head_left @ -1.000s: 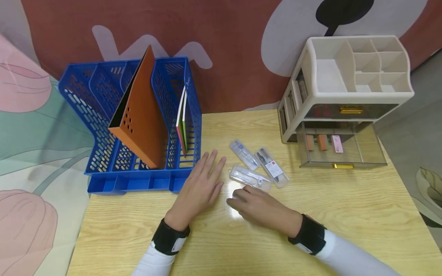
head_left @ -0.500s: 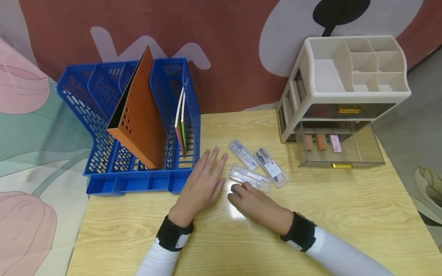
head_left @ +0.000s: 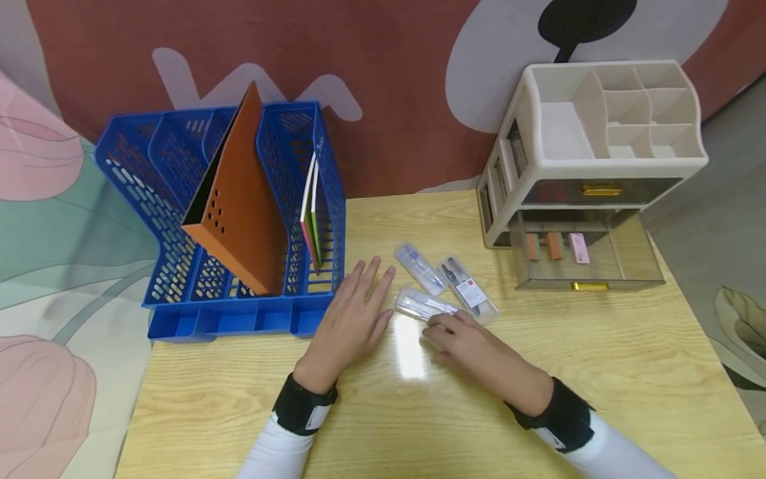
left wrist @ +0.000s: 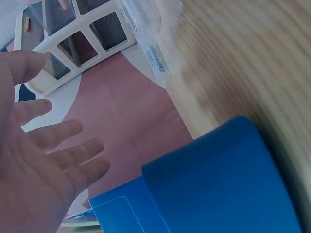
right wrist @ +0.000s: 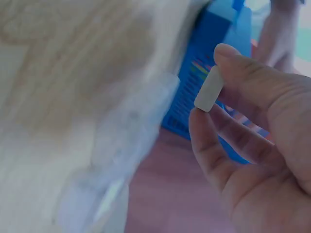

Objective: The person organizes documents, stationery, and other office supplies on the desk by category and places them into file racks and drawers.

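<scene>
My right hand (head_left: 479, 356) pinches a small white block that looks like an eraser (right wrist: 209, 90) between thumb and fingertips, plain in the right wrist view but hidden under the hand from the head. The fingers overlap the near end of a clear plastic case (head_left: 421, 303) on the table. Two more clear cases lie just behind it: one with blue-tinted contents (head_left: 420, 268), the other a compass case (head_left: 469, 289) with a white label. My left hand (head_left: 350, 322), fingers straight and spread, is beside the blue file rack's (head_left: 242, 319) right front corner, holding nothing.
An orange folder (head_left: 242, 206) and thin booklets (head_left: 311, 216) stand in the rack. At the right is a white desk organizer (head_left: 625, 163), its lower clear drawer (head_left: 622, 279) pulled out with three small blocks (head_left: 554, 246) inside. Behind the table (head_left: 413, 426) hangs a patterned cloth.
My right hand has shifted to the right and now covers the near end of the closest case. The left hand has hardly moved. The head view has drifted slightly.
</scene>
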A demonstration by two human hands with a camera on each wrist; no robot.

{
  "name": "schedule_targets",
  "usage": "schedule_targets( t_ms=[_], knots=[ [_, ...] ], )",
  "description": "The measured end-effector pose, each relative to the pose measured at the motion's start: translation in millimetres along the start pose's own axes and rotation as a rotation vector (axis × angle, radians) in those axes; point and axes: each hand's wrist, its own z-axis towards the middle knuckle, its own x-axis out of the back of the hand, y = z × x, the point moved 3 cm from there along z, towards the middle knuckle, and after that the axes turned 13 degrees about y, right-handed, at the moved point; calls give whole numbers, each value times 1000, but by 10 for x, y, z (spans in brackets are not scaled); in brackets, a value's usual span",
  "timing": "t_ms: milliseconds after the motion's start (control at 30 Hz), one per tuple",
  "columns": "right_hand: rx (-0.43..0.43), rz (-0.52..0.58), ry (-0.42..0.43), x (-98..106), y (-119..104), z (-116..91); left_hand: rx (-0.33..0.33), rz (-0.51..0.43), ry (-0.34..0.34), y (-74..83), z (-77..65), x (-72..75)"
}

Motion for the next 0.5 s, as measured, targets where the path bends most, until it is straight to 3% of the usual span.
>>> schedule_targets(
  t_ms=[200,500],
  knots=[
    [-21,34,110,350,19,-30,3,-9,-21,10,-6,-28],
    [-48,-69,268,926,146,2,3,-34,-59,36,-61,-73]
  ],
)
